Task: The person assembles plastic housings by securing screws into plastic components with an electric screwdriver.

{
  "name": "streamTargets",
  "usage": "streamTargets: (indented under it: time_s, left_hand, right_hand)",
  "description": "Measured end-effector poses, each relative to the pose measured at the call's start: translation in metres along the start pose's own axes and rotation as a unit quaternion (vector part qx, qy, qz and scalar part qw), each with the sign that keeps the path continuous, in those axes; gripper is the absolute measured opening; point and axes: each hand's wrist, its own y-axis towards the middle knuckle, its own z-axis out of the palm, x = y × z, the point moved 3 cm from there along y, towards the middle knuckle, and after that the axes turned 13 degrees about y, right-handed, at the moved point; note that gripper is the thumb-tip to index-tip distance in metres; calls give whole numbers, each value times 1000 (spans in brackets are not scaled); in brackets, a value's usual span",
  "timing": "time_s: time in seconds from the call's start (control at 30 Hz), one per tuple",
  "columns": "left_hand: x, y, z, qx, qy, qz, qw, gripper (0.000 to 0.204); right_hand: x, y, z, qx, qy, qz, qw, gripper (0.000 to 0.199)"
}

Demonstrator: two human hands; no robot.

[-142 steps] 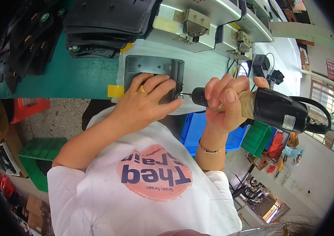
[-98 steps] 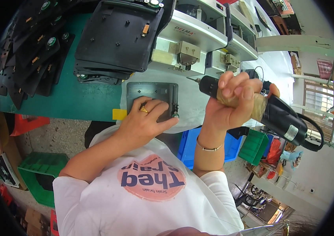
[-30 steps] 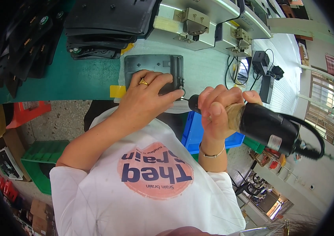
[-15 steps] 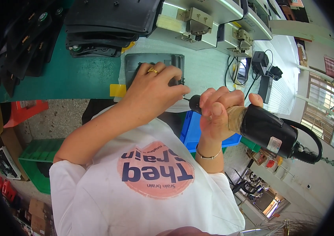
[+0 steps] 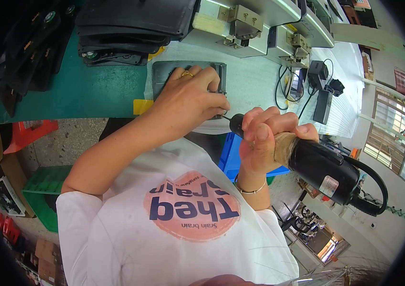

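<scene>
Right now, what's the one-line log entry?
left hand: on dark rectangular plastic panel; right hand: gripping black cylindrical power tool; thin metal bit: near panel

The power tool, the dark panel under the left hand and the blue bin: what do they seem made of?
The power tool is probably black plastic, smooth with a soft sheen; the creased, yellowish wrap round it may be tape. The dark panel looks like satin grey plastic, evenly coloured, though painted metal is possible. The blue bin seems smooth plastic, from its bright colour.

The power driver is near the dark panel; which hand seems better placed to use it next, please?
Probably the right hand: it grips the power driver, bit toward the dark panel, where the left hand rests.
</scene>
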Motion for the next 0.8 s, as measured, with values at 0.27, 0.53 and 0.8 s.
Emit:
streamTargets:
  time_s: [0.27, 0.53, 0.8]
  left_hand:
    - [-3, -2, 3, -10, 39, 27, 999, 12]
    - [-17, -17, -3, -15, 100, 52, 994, 31]
    - [-10, -33, -9, -81, 121, 49, 988, 48]
  right_hand:
    - [-2, 13, -13, -5, 16, 37, 999, 53]
    - [24, 90, -68, -181, -8, -181, 967, 51]
    - [11, 124, -84, -192, -51, -218, 956, 55]
